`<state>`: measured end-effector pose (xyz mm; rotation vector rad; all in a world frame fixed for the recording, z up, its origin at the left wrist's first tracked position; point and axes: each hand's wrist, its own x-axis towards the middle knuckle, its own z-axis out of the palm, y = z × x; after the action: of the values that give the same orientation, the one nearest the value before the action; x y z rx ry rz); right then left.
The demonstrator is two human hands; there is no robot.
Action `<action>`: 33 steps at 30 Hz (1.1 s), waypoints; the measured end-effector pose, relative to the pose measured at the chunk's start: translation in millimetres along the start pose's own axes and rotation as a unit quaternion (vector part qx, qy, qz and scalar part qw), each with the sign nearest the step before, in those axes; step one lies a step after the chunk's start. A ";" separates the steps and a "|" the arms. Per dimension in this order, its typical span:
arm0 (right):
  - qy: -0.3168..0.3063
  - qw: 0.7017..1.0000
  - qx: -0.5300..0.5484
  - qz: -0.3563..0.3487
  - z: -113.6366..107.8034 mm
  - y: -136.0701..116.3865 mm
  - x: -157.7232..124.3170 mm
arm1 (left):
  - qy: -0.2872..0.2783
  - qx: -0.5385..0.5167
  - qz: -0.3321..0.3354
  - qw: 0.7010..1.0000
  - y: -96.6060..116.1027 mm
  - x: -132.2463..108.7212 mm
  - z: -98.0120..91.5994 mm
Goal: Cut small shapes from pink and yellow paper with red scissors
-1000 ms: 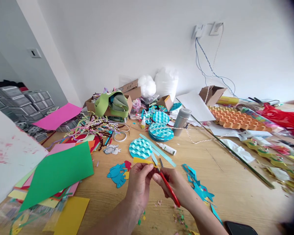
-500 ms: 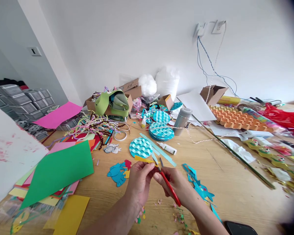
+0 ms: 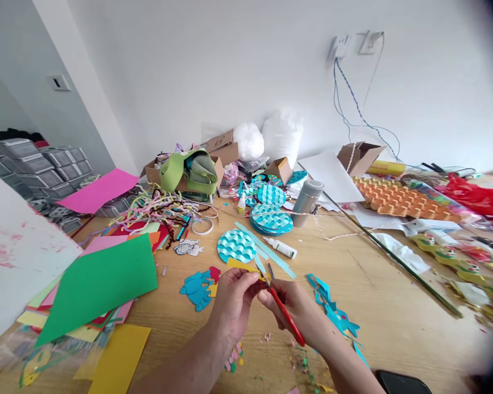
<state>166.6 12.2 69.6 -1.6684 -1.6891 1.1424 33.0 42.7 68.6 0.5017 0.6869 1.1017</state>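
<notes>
My left hand [image 3: 234,298] pinches a piece of yellow paper [image 3: 240,266] between thumb and fingers. In my right hand [image 3: 292,306] are red-handled scissors [image 3: 286,317], their blades parted at the right end of the paper. Just beyond my hands lies a round blue woven-paper disc [image 3: 236,245] beside light blue paper strips [image 3: 267,250]. Blue paper fish cutouts [image 3: 197,290] rest left of my left hand, with small red and yellow pieces against them. Blue paper scraps [image 3: 332,312] lie to the right of my right hand.
Coloured paper sheets [image 3: 102,284] are piled at left. A glue bottle [image 3: 281,248], a grey thermos [image 3: 308,202] and more woven discs [image 3: 271,219] stand or lie ahead. Orange egg trays [image 3: 402,200] and a long green stick [image 3: 394,257] are at right, a black phone [image 3: 402,382] at the front edge.
The yellow paper has tilted slightly in my left hand and shows more of its face. Both hands and the scissors stay nearly in place; the view has shifted a little.
</notes>
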 end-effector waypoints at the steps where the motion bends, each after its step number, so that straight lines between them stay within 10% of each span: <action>1: 0.001 1.000 -0.001 -0.001 -0.1 -0.6 -0.3 | -0.002 0.000 0.000 1.000 0.3 0.2 0.0; 33: 0.009 0.999 -0.030 -0.011 -2.3 -0.5 0.1 | 0.021 0.033 -0.010 0.999 2.1 0.7 0.4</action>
<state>168.2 12.8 71.2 -1.6865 -1.7425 1.0729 32.2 44.1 70.1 0.5277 0.7657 1.0759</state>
